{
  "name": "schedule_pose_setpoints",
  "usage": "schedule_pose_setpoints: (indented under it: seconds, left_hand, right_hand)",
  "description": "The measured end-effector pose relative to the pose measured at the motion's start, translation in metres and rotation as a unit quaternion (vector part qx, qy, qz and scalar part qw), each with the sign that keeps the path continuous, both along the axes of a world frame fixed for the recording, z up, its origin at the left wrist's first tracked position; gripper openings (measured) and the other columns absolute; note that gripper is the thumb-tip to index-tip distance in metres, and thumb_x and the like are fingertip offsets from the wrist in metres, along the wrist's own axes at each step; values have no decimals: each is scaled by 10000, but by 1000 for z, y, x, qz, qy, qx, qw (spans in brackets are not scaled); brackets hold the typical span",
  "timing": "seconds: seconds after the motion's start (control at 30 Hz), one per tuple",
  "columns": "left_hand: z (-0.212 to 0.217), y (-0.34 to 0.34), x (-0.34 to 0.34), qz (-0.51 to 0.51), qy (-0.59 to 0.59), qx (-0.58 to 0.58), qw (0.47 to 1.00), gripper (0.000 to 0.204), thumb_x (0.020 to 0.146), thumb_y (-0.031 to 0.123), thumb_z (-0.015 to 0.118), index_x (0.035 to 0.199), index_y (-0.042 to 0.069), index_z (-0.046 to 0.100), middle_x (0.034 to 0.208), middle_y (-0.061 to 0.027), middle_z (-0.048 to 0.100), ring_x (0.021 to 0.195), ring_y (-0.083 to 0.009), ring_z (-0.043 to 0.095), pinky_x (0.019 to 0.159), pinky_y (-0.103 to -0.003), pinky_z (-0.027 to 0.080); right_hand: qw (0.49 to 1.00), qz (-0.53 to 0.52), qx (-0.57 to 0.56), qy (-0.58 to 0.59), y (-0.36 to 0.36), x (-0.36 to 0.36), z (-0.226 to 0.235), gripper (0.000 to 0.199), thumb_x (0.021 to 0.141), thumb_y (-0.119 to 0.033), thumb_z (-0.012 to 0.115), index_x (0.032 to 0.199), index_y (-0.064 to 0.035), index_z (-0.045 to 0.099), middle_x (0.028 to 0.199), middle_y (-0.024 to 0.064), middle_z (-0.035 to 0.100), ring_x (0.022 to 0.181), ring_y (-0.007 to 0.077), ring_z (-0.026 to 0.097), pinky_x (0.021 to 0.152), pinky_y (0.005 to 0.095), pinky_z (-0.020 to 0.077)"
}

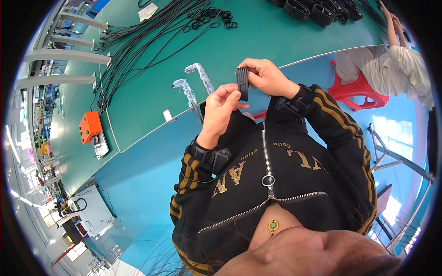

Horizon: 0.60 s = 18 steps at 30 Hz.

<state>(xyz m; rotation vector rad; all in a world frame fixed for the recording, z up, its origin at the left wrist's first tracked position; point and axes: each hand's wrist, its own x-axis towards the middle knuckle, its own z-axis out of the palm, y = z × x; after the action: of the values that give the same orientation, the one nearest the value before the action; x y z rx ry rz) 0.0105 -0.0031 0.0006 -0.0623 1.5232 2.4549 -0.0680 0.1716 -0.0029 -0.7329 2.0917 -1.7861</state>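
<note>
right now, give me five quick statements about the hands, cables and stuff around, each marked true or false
1. The left hand and right hand are both at a black cable bundle. True.
2. An orange box is on the green table. True.
3. The left hand touches the orange box. False: it is at the cable bundle, apart from the box.
4. A red stool stands to the person's right. True.
5. The red stool is nearer the left hand than the right. False: it is nearer the right.
</note>
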Motion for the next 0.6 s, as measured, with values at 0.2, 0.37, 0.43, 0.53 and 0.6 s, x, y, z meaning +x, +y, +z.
schedule_pose_setpoints:
  seconds: [0.2, 0.37, 0.43, 0.53, 0.6]
  left_hand:
    - [-9, 5, -7, 69, 113, -101, 986, 194, 867, 57, 626, 1003, -78, 599, 1148, -116, 476, 869, -178, 608, 707, -306, 567]
    - [-14, 16, -11, 62, 136, -181, 972, 189, 867, 33, 611, 1025, -65, 578, 1151, -112, 481, 921, -179, 600, 731, -301, 560]
    - [-9, 21, -11, 64, 141, -141, 978, 186, 871, 24, 600, 1035, -59, 570, 1156, -113, 481, 935, -179, 597, 739, -299, 558]
    - [-6, 25, -12, 89, 123, -105, 983, 171, 888, 13, 566, 1047, -50, 559, 1164, -117, 480, 961, -178, 590, 739, -295, 554]
    - [-7, 20, -13, 82, 123, -123, 981, 155, 899, 17, 549, 1038, -50, 563, 1134, -112, 501, 943, -174, 597, 732, -290, 552]
  right_hand:
    - [978, 27, -135, -155, 3, 9, -1, 275, 887, -101, 539, 1138, 10, 521, 884, 32, 590, 706, 69, 544, 578, 215, 442]
    - [971, -22, -142, -193, 1, 18, -4, 351, 869, -223, 643, 1100, 21, 545, 958, 68, 609, 839, 114, 587, 697, 259, 495]
    - [977, -35, -125, -170, 15, 14, 14, 348, 869, -220, 643, 1097, 25, 544, 964, 72, 611, 849, 121, 587, 713, 268, 495]
    - [994, -54, -82, -51, 36, -9, 29, 343, 857, -207, 653, 1078, 31, 543, 963, 94, 619, 854, 150, 594, 738, 297, 497]
    - [978, -141, 9, 156, 69, -51, 47, 338, 832, -206, 662, 1053, 25, 552, 931, 127, 620, 830, 195, 608, 734, 325, 498]
